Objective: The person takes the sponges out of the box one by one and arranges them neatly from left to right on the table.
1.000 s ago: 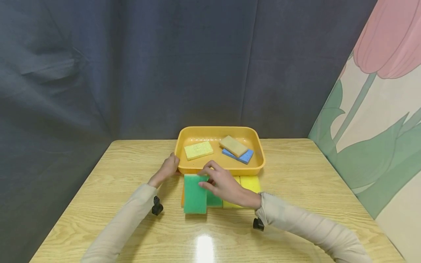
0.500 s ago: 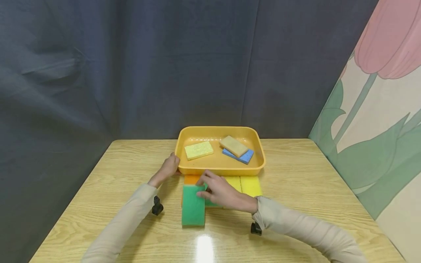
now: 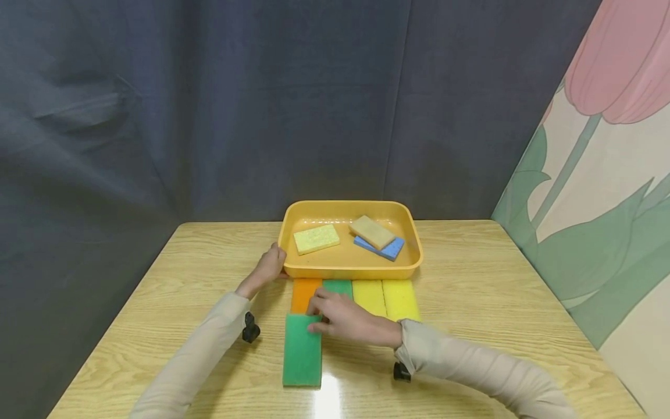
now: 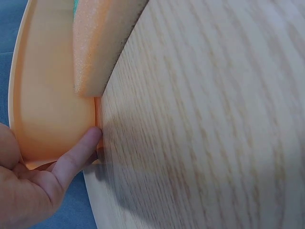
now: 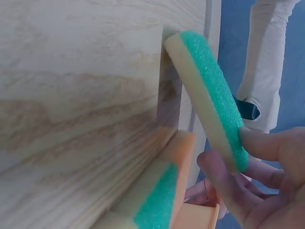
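Note:
My right hand pinches a green-topped sponge between thumb and fingers at its far right corner. In the right wrist view this sponge shows a pale layer under the green, and it tilts above the wooden table. At the left front corner of a yellow-orange tray, my left hand grips the rim; in the left wrist view one finger stretches along the tray's lower edge. Against the tray's front lie an orange sponge, another green sponge and two yellow sponges, side by side.
Inside the tray are a pale yellow sponge and a tan sponge overlapping a blue sponge. A dark curtain hangs behind the wooden table. A wall with painted tulips stands at the right.
My right hand has drawn the green sponge toward the table's front and slightly left, uncovering the orange and green sponges behind it. My left hand stays at the tray.

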Demonstrator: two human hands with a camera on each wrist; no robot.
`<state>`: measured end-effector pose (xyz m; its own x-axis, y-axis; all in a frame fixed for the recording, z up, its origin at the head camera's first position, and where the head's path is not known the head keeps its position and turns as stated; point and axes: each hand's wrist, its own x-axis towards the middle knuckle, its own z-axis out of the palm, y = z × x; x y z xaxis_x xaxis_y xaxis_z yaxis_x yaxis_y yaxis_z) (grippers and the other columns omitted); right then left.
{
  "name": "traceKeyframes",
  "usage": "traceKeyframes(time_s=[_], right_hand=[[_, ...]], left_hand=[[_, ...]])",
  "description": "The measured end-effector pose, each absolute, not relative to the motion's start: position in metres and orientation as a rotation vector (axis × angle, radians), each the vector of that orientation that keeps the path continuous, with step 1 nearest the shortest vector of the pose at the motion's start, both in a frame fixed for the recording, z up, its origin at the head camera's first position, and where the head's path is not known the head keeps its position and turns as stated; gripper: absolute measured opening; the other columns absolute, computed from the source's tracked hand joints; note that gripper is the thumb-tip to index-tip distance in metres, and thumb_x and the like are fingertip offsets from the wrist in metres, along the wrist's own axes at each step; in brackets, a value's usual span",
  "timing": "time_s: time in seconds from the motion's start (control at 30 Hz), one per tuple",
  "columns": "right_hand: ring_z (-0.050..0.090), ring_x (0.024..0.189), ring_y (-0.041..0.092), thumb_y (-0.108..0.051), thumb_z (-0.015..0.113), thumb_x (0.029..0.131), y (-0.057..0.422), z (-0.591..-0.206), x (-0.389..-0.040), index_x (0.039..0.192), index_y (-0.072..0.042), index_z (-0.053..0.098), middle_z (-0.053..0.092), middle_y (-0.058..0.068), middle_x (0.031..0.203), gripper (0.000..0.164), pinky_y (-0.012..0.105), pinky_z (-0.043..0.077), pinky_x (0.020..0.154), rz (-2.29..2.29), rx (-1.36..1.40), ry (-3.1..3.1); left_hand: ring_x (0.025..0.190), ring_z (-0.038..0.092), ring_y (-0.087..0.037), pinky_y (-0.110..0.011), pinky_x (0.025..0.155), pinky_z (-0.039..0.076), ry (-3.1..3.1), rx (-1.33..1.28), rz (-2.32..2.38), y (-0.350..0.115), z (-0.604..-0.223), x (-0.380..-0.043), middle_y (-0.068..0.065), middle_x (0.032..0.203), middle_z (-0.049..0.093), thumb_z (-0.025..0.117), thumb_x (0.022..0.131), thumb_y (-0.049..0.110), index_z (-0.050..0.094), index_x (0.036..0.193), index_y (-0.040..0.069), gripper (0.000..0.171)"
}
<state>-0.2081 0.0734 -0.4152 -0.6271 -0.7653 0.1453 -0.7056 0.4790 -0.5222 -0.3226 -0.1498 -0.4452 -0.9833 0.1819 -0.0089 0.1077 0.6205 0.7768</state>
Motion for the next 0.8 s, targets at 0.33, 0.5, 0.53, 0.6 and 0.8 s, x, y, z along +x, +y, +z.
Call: traceKeyframes(time_s=[0.33, 0.5, 0.53, 0.6, 0.8], right_hand=[[0.047, 0.069, 0.003, -0.027, 0.076, 0.089, 0.067, -0.424, -0.205, 0.1, -0.01, 0.071, 0.057, -0.005, 0.087, 0.021, 0.015, 0.045, 0.063, -0.65, -1.281, 2.626], [0.051, 0.078, 0.002, -0.029, 0.076, 0.088, 0.065, -0.43, -0.206, 0.103, -0.01, 0.072, 0.061, -0.005, 0.094, 0.024, 0.015, 0.048, 0.071, -0.599, -1.28, 2.639], [0.052, 0.079, 0.003, -0.029, 0.076, 0.088, 0.064, -0.43, -0.206, 0.103, -0.01, 0.072, 0.061, -0.005, 0.094, 0.025, 0.015, 0.048, 0.071, -0.594, -1.282, 2.64], [0.052, 0.081, 0.003, -0.03, 0.076, 0.088, 0.063, -0.43, -0.206, 0.103, -0.011, 0.073, 0.062, -0.006, 0.094, 0.025, 0.016, 0.048, 0.072, -0.588, -1.287, 2.641], [0.051, 0.08, 0.004, -0.031, 0.076, 0.088, 0.061, -0.431, -0.206, 0.101, -0.011, 0.073, 0.061, -0.007, 0.09, 0.024, 0.017, 0.046, 0.072, -0.552, -1.302, 2.657]], left_hand=[[0.087, 0.063, -0.039, -0.039, 0.066, 0.062, 2.772, 0.275, 1.282, -0.151, -0.448, -0.324, -0.029, 0.097, 0.053, 0.036, 0.106, 0.009, 0.036, 0.117, -0.014, 0.026], [0.086, 0.064, -0.039, -0.038, 0.065, 0.062, 2.769, 0.275, 1.279, -0.15, -0.447, -0.323, -0.028, 0.096, 0.053, 0.036, 0.106, 0.009, 0.037, 0.113, -0.012, 0.023], [0.086, 0.063, -0.039, -0.038, 0.065, 0.062, 2.771, 0.275, 1.275, -0.15, -0.447, -0.323, -0.028, 0.097, 0.053, 0.036, 0.106, 0.009, 0.037, 0.114, -0.013, 0.023], [0.087, 0.063, -0.04, -0.038, 0.066, 0.062, 2.769, 0.268, 1.271, -0.15, -0.446, -0.323, -0.029, 0.098, 0.053, 0.036, 0.106, 0.01, 0.037, 0.114, -0.013, 0.023], [0.084, 0.061, -0.038, -0.039, 0.067, 0.061, 2.807, 0.298, 1.217, -0.151, -0.446, -0.323, -0.024, 0.093, 0.05, 0.041, 0.105, 0.007, 0.037, 0.109, -0.011, 0.019]])
